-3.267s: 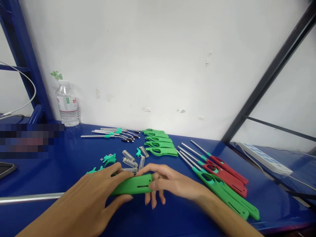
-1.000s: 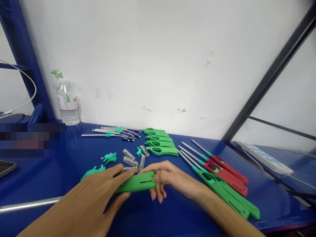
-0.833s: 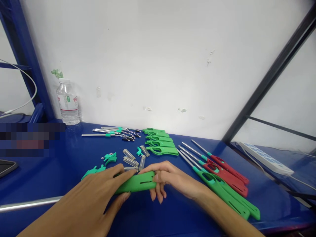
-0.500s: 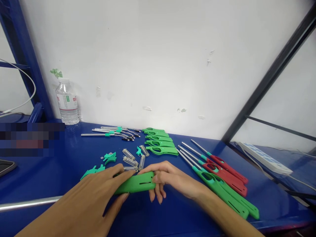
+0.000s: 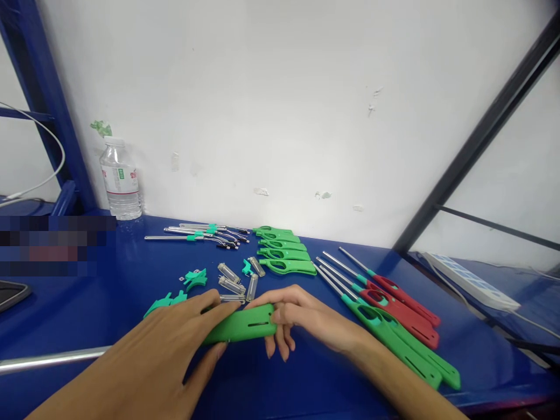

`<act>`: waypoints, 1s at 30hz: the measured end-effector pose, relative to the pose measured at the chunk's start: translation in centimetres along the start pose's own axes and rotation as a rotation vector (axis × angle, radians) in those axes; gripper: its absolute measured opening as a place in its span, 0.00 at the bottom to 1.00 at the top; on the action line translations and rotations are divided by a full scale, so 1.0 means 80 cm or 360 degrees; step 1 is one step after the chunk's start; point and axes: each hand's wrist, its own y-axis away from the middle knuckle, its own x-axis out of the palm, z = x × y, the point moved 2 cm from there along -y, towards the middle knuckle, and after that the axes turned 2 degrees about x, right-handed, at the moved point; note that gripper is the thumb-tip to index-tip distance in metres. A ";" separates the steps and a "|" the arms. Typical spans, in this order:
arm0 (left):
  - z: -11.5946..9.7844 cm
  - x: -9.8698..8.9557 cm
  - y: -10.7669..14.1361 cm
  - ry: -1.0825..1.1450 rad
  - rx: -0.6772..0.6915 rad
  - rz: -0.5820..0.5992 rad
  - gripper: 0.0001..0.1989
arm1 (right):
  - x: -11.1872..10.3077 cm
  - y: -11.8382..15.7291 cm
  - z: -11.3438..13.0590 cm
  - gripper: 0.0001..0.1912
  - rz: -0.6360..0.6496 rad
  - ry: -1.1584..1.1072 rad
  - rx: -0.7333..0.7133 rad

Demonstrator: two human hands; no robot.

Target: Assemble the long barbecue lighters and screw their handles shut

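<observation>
A green lighter handle with a dark slot lies between my two hands, low in the middle of the view. My left hand wraps over its left part, fingers on top and thumb below. At its right end, my right hand pinches the tip between thumb and fingers. A silver metal tube sticks out to the left from behind my left hand; its joint with the handle is hidden. Just beyond my fingers are clear fuel tanks and teal plastic parts.
Metal tubes with wires and several green handle shells lie at the back of the blue table. Red lighters and green lighters lie at right. A bottle, phone and power strip are around.
</observation>
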 end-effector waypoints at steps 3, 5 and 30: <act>-0.001 -0.001 -0.002 0.0022 0.0004 -0.0003 0.21 | 0.000 0.000 0.000 0.28 -0.0009 0.0005 -0.0008; -0.002 -0.001 -0.002 0.0015 0.0006 -0.0011 0.22 | 0.000 0.000 0.000 0.28 -0.0014 0.0008 -0.0010; -0.002 -0.003 0.001 0.0028 0.0022 0.0032 0.21 | 0.000 0.001 -0.001 0.31 -0.0016 0.0046 0.0016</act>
